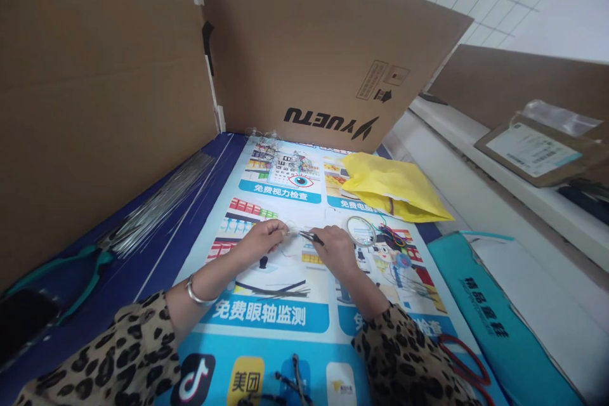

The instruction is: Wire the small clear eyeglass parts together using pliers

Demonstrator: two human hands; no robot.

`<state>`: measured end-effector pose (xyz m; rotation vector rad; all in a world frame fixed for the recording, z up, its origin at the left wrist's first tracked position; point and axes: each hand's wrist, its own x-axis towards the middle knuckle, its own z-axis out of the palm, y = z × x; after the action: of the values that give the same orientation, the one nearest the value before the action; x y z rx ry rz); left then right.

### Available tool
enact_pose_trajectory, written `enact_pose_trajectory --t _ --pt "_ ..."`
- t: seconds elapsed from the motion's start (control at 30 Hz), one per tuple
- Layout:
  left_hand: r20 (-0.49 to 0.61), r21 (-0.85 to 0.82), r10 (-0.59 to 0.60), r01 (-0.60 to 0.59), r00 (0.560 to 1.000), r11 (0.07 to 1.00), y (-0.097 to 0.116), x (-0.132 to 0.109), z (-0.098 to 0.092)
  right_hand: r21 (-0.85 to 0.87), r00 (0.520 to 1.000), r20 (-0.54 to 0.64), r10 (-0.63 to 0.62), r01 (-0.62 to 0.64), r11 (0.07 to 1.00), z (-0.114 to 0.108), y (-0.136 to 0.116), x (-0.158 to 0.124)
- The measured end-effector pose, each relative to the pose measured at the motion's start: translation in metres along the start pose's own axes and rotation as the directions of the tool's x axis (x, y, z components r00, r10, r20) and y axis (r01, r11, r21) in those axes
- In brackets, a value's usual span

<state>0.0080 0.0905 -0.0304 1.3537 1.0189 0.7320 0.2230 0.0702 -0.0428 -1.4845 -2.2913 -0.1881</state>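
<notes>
My left hand (267,238) pinches a thin pale wire (291,232) between thumb and fingertips, above the middle of the printed poster. Just right of it, my right hand (335,248) is closed around small dark pliers (311,236), whose tip points left and meets the wire. Their handles are mostly hidden in my palm. Beneath the hands, several short dark wire pieces (280,290) lie on the poster. A coil of clear wire (361,231) sits right of my right hand, with coloured cords (392,236) beside it.
Cardboard panels (304,44) stand behind and left. Long metal wires (162,203) and teal-handled cutters (90,273) lie left. At right are a yellow bag (394,187), a teal box (495,304) and red-handled scissors (469,361). Tangled wire pieces (297,163) lie at the back, black twisted pieces (295,380) in front.
</notes>
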Motion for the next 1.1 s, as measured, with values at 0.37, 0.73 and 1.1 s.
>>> enact_pose_trajectory --t 0.37,0.73,1.1 --pt "-0.058 0.249 0.078 -0.062 0.995 0.967 0.004 -0.002 0.004 -0.272 1.000 0.002 -0.026 0.026 0.962 -0.015 0.005 -0.002" --pt "-0.005 0.316 0.085 -0.079 0.996 0.945 0.008 -0.003 0.002 -0.210 0.994 0.070 -0.084 0.097 0.973 -0.034 -0.017 -0.001" --pt "0.076 0.237 0.102 -0.117 0.992 0.964 0.005 -0.003 -0.001 -0.317 0.991 0.052 -0.127 0.137 0.939 -0.033 -0.016 0.003"
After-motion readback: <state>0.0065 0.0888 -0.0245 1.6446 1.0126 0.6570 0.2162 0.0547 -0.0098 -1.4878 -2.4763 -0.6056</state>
